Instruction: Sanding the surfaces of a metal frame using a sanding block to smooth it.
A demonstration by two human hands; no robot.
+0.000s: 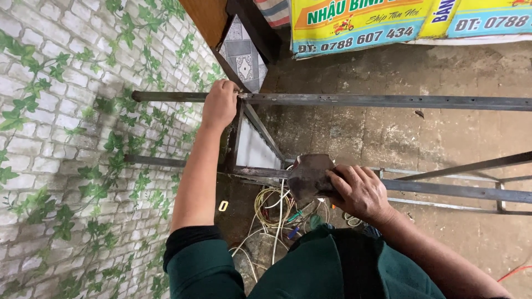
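holding the metal frame (pixel 388 101) steady w/ both hands looks like the step you're on. your left hand (pixel 220 104) is closed round the far rail right at the corner joint, next to the leaf-print wall (pixel 66 144). your right hand (pixel 359 192) is pressed flat, fingers spread, over a dark worn pad (pixel 310 176) on the near rail (pixel 460 192), so it's pinning the pad, not gripping the bar itself. the frame stands on the concrete floor (pixel 377 138), w/ a tangle of wires (pixel 274 213) lying below the near rail. next move, imo, needs the left to hold the corner firm so the frame doesn't rock while the right works the pad along the rail. watch the wires underfoot, and keep your fingers off the rail's edge.
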